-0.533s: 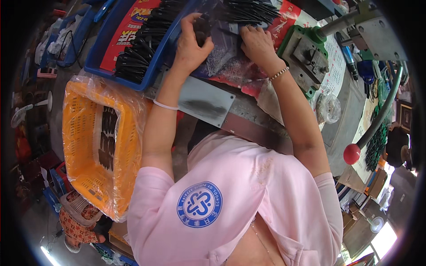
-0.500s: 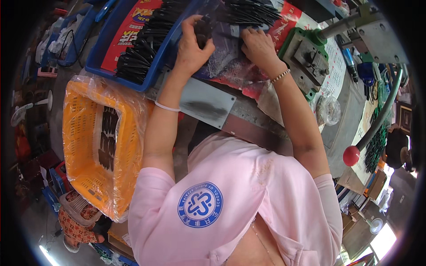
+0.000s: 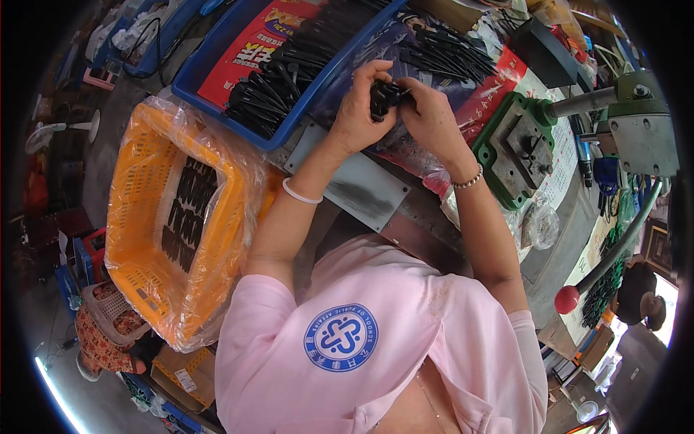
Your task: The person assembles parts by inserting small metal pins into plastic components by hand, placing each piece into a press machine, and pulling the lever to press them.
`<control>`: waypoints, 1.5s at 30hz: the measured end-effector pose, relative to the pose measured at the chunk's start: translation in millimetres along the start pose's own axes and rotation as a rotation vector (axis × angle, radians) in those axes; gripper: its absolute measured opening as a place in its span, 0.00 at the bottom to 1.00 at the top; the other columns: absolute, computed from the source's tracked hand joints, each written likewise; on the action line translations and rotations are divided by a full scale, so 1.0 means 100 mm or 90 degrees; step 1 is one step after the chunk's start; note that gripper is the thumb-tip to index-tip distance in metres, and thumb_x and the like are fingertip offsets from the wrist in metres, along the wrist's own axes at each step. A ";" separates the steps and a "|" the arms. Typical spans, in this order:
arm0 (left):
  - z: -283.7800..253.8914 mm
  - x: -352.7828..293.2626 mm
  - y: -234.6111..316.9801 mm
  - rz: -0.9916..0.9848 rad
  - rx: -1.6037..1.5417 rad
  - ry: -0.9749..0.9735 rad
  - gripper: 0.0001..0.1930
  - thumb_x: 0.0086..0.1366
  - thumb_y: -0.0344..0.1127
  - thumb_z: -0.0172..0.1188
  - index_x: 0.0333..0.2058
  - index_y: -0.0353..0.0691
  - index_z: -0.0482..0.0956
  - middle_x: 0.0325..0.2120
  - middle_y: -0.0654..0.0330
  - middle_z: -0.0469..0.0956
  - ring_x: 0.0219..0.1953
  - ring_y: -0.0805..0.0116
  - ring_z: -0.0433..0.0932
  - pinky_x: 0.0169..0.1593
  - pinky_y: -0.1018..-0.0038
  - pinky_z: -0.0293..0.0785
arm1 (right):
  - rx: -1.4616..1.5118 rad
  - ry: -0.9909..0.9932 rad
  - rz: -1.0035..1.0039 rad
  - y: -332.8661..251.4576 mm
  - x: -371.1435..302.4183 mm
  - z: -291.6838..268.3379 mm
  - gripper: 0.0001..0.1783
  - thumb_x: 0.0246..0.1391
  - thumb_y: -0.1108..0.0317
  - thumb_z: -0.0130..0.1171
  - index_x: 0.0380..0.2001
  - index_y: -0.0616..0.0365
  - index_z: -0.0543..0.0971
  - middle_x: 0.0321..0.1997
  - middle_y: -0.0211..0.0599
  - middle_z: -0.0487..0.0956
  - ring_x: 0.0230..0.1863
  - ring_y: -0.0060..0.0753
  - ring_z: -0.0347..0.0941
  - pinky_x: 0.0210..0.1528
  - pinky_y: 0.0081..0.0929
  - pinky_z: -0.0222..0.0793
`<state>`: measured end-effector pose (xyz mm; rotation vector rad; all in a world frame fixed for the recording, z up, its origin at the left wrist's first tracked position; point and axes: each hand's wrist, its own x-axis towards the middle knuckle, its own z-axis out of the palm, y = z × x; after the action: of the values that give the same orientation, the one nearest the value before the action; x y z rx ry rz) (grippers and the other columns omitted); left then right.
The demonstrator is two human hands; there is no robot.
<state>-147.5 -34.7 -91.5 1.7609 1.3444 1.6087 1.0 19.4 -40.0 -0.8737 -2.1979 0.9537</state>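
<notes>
My left hand (image 3: pixel 354 114) is curled around a small bunch of black parts (image 3: pixel 380 100), whose exact kind I cannot make out. Close against it on the right, my right hand (image 3: pixel 432 119) has its fingers pinched at the bunch, seemingly on one dark slim piece. Just beyond both hands, a loose pile of slender black parts (image 3: pixel 444 54) lies on the bench. To the left of my left hand, a blue tray (image 3: pixel 278 137) holds many similar slim black pieces (image 3: pixel 260 98) and a red printed sheet (image 3: pixel 235 61).
A yellow plastic basket (image 3: pixel 144 210) lined with clear film stands at left, with rows of dark pieces inside. At right is a green-based press (image 3: pixel 517 145) with a red-knobbed lever (image 3: pixel 567 299). A metal plate (image 3: pixel 369 195) lies at the bench's near edge. Another person (image 3: pixel 108 325) is at lower left.
My right hand has come back from the pile of black parts to the bunch in my left hand, so the hands now meet. The whole view has shifted somewhat.
</notes>
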 end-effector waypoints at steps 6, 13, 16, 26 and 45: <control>0.05 0.00 -0.07 0.027 0.048 -0.016 0.43 0.49 0.19 0.65 0.63 0.44 0.54 0.46 0.55 0.69 0.44 0.66 0.74 0.48 0.73 0.72 | 0.014 0.048 0.001 0.06 -0.01 0.04 0.18 0.47 0.79 0.50 0.43 0.65 0.76 0.38 0.58 0.78 0.43 0.61 0.74 0.44 0.45 0.70; -0.02 0.03 0.00 -0.084 0.034 -0.021 0.50 0.46 0.24 0.72 0.65 0.47 0.50 0.39 0.56 0.75 0.40 0.67 0.77 0.44 0.73 0.74 | -0.012 -0.005 -0.058 -0.03 -0.04 0.05 0.28 0.47 0.82 0.46 0.56 0.61 0.66 0.43 0.57 0.76 0.46 0.59 0.74 0.48 0.43 0.68; -0.01 0.01 0.00 -0.067 0.036 0.010 0.49 0.47 0.25 0.72 0.65 0.48 0.52 0.34 0.58 0.76 0.36 0.67 0.78 0.42 0.73 0.74 | -0.070 -0.054 -0.111 -0.08 -0.05 0.01 0.29 0.48 0.81 0.47 0.57 0.62 0.64 0.46 0.57 0.75 0.49 0.59 0.72 0.50 0.45 0.67; 0.03 0.22 0.16 -0.072 -0.004 0.153 0.36 0.51 0.24 0.65 0.59 0.44 0.61 0.40 0.61 0.75 0.41 0.72 0.77 0.46 0.74 0.74 | -0.010 0.072 -0.043 -0.16 -0.32 -0.20 0.28 0.55 0.77 0.56 0.60 0.62 0.64 0.52 0.51 0.75 0.46 0.38 0.79 0.45 0.32 0.74; -2.22 0.98 -0.02 0.022 0.537 -0.398 0.34 0.53 0.26 0.65 0.58 0.46 0.62 0.42 0.46 0.78 0.43 0.46 0.78 0.47 0.60 0.75 | 0.176 -0.215 0.083 -0.09 -0.82 -0.05 0.20 0.55 0.76 0.56 0.52 0.61 0.70 0.46 0.47 0.78 0.44 0.41 0.79 0.43 0.32 0.73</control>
<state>-364.8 -19.2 16.0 2.4482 1.7551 0.3629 51.6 -44.8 -50.1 -0.7753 -2.2233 1.5221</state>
